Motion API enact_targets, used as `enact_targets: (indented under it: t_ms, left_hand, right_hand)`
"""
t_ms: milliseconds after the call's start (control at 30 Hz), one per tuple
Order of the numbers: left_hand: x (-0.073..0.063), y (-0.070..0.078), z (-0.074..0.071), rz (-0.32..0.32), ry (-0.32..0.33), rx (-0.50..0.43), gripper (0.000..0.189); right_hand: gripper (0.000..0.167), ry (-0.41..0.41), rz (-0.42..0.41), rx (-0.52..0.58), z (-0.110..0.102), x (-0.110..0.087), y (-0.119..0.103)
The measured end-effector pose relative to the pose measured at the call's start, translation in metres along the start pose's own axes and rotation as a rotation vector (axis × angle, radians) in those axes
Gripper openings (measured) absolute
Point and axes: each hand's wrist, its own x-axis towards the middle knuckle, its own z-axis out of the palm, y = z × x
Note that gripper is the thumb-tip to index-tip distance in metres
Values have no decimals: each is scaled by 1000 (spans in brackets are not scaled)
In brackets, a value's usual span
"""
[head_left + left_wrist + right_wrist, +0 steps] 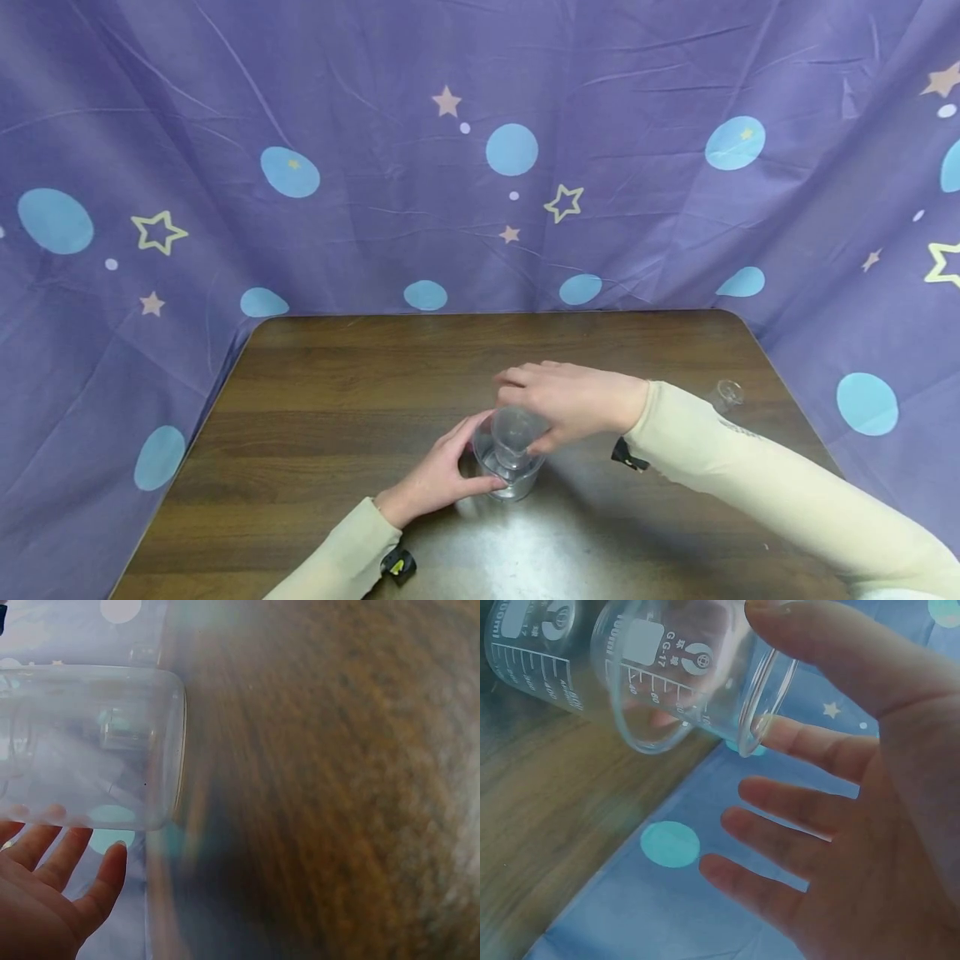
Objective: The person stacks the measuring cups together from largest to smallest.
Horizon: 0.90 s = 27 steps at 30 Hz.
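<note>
A large clear glass beaker [516, 490] stands upright on the table. My left hand [438, 477] holds it, with the thumb on the near side and the fingers round the far side. Above it, my right hand [570, 402] pinches a smaller beaker [656, 652] at the rim between thumb and index finger. The other right fingers extend free of the glass in the right wrist view. White graduation marks and "100ml" show on the smaller beaker, whose base sits inside the mouth of the large beaker.
Another small glass vessel [727, 393] is at the table's right side, partly hidden by the right sleeve [720, 450]. The brown wooden table [322, 400] is bordered at the back and sides by a purple cloth [375, 192] with stars and blue dots.
</note>
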Motion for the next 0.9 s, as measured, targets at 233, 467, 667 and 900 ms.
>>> enact_targets:
  t_ms: [233,467,667,900]
  left_hand:
    - [0,0,2,-24,-15,-11,88]
    - [1,0,1,-35,-16,-22,87]
    - [2,-4,2,-13,-11,-29,87]
    - [2,-6,2,9,-2,-40,84]
  right_hand:
    - [55,-47,17,-11,13,5,3]
    - [57,-72,20,-35,24,12,4]
    - [60,-99,23,-52,33,17,6]
    - [68,-125,2,-140,41,24,4]
